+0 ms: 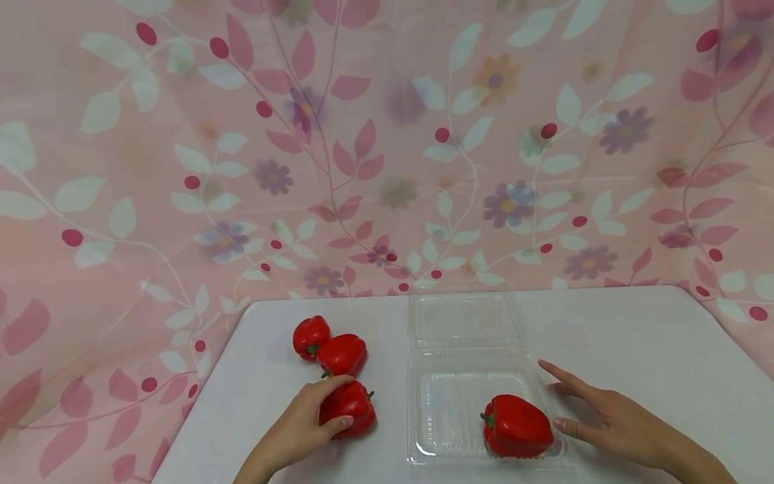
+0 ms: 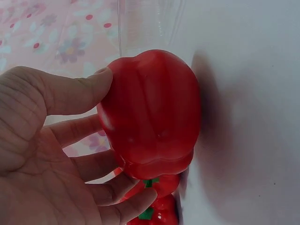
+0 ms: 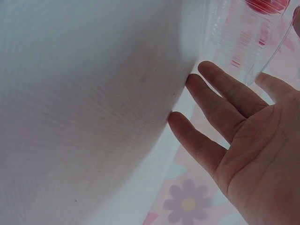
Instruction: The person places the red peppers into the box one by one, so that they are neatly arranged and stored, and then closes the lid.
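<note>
Gripping a glossy red bell pepper (image 1: 354,407) between thumb and fingers, the left hand (image 1: 304,420) is left of the clear, hinged plastic container (image 1: 450,403) on the white counter (image 1: 635,336), near two similar red peppers (image 1: 343,354). The right hand (image 1: 619,422), fingers spread and holding nothing, is just beside the container, where a fourth red pepper (image 1: 519,428) lies.

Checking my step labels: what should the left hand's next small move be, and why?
Probably lift the nearest glossy red bell pepper toward the open, clear plastic hinged box: the left hand has its thumb and fingers around that pepper, and another red bell pepper lies in the box's right side, leaving room on its left.
</note>
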